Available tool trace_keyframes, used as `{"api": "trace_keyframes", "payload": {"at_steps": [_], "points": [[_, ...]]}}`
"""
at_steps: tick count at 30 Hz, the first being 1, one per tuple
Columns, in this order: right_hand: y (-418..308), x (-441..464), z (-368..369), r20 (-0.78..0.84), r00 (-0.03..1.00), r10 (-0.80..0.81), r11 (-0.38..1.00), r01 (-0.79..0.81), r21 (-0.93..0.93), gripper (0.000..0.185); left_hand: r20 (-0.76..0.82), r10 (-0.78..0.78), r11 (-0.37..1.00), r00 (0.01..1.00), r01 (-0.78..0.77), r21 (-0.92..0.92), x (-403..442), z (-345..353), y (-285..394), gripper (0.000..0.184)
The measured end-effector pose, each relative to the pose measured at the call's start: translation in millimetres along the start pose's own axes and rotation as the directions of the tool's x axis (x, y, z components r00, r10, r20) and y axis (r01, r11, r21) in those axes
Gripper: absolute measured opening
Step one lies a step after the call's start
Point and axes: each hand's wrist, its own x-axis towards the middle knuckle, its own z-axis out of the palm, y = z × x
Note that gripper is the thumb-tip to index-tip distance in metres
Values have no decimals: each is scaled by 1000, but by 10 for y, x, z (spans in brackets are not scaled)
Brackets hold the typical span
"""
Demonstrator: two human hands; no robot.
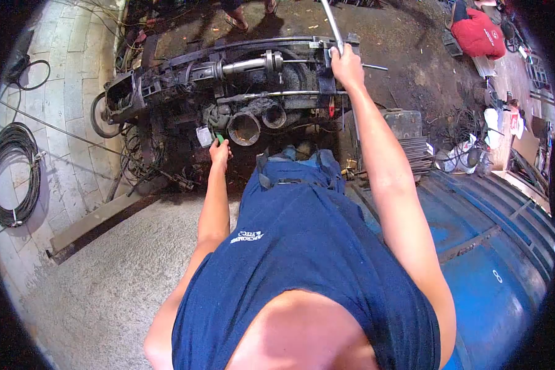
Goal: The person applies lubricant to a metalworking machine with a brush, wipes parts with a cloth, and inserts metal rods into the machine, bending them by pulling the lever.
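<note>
Right hand [349, 65]: fingers closed around a metal lever [332, 24] at the right end of the machine [194, 74]. Left hand [219, 150]: fingers gripping a green object [221, 140], beside 2 open cylinders [245, 129]. Hazards, as judged: a slipping lever could drive the right forearm against the projecting rod [375, 67]; unexpected machine movement could pinch the left fingers.

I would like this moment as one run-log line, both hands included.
left hand: holding small green object | right hand: gripping silver metal bar | ahead: grimy machine with metal shaft
</note>
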Motion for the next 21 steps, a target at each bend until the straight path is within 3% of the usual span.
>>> {"api": "trace_keyframes", "payload": {"at_steps": [4, 6, 7, 9, 21], "points": [[-19, 4, 33, -8, 1000, 3, 1000, -3, 13, 43, -12, -17, 1000, 1000, 17, -13, -3, 4, 0, 52], [-22, -8, 15, 6, 1000, 3, 1000, -3, 14, 43, -12, 25, 999, 1000, -25, 39, -5, 1, -15, 33], [-19, -17, -3, 5, 1000, 4, 1000, -4, 14, 43, -11, 25, 999, 1000, -24, 40, -7, 3, -12, 33], [-21, -18, -28, 5, 1000, -3, 1000, 3, -3, 44, 1, -5, 1000, 1000, 5, -3, -13, 0, 10, 51], [0, 12, -41, 30, 999, 19, 999, -18, -41, 45, -8, 9, 1000, 1000, -9, 9, -44, 9, 22, 58]]}}
